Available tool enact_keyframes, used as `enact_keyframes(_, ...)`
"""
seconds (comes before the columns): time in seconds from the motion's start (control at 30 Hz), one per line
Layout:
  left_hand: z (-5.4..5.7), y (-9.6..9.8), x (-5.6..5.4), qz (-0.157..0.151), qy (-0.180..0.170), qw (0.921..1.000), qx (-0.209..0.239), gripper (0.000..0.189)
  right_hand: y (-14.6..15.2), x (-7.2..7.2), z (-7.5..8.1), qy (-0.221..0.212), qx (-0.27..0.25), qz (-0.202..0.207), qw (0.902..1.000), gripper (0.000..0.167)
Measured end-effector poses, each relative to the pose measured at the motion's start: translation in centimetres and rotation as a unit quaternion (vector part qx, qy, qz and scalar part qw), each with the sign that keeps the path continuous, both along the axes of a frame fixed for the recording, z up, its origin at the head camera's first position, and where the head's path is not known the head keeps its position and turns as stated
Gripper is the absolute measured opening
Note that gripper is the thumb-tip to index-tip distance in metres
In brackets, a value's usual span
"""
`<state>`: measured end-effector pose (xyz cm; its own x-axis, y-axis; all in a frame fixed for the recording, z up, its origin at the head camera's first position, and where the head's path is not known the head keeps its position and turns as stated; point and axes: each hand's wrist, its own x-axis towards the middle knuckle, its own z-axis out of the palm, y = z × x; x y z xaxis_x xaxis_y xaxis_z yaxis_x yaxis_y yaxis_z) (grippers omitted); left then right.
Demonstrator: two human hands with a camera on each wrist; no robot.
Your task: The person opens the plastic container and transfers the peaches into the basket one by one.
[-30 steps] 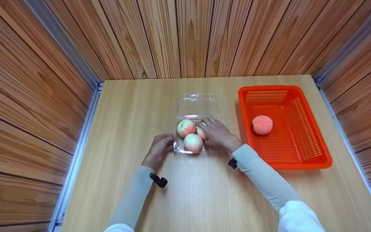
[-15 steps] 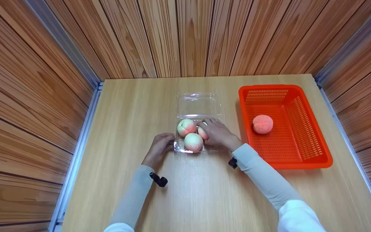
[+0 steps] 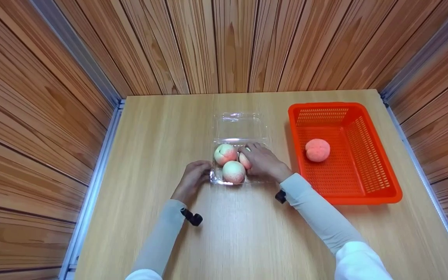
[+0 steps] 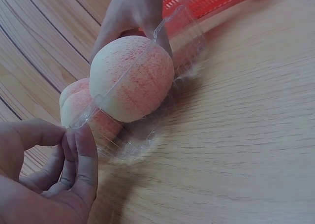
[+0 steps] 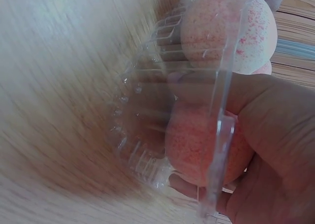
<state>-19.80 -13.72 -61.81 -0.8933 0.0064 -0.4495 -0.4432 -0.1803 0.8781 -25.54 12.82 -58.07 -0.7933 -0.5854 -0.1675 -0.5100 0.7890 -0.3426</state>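
Note:
A clear plastic clamshell box (image 3: 218, 181) lies on the table with its lid (image 3: 240, 126) folded back, away from the person. Two pale green and pink peaches, one at the left (image 3: 225, 154) and one nearer the person (image 3: 233, 172), sit inside it. My left hand (image 3: 192, 179) pinches the box's left rim between thumb and fingertips, as the left wrist view shows. At the box's right side, my right hand (image 3: 263, 160) curls round a third peach (image 5: 202, 140), its thumb and fingers inside the box. That peach is partly hidden by the hand in the head view.
To the right stands a red plastic basket (image 3: 391, 194) with perforated walls, holding one pink peach (image 3: 317, 150). Wood-panelled walls (image 3: 231, 46) enclose the table (image 3: 228, 241) at the back and both sides.

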Motion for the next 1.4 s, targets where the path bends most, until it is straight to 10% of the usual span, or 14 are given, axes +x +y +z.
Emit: enact_keyframes(1.4, 0.14, 0.18, -0.04, 0.004, -0.006, 0.9999, 0.010, 0.025, -0.07, -0.19, -0.39, 0.002, -0.003, -0.004, 1.0000, 0.069)
